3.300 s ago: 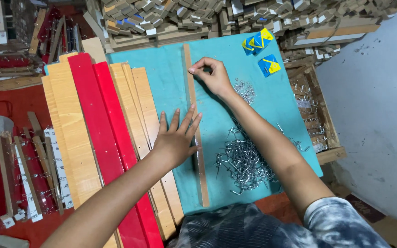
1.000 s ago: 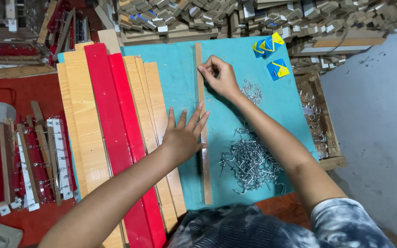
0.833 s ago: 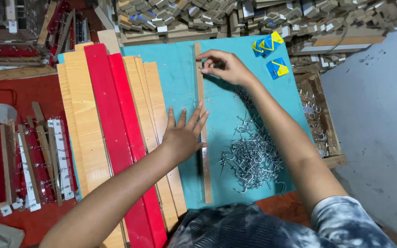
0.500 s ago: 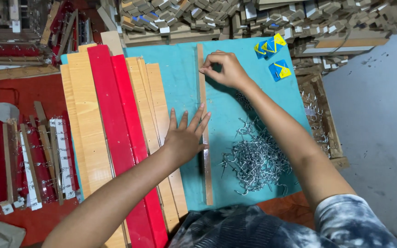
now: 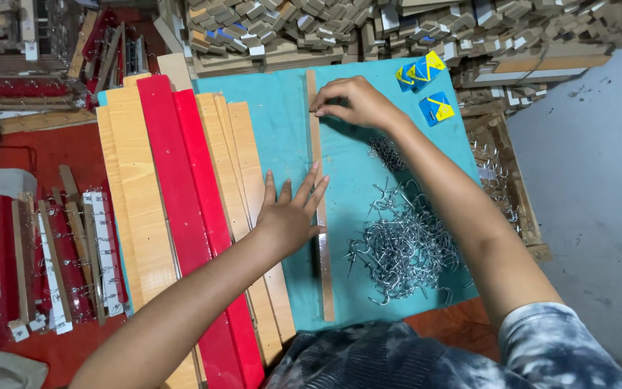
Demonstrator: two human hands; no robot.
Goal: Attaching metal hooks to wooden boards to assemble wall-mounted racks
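While L hand [image 5: 291, 216] lies flat, R hand [image 5: 354, 103] pinches wooden strip [image 5: 319, 194].

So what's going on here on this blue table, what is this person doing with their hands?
A person is working over a teal table top. The left hand lies flat with fingers spread, pressing on a narrow wooden strip that runs lengthwise. The right hand pinches at the strip's far end. A pile of metal hooks sits to the right of the strip, and red and tan slats lie side by side on the left.
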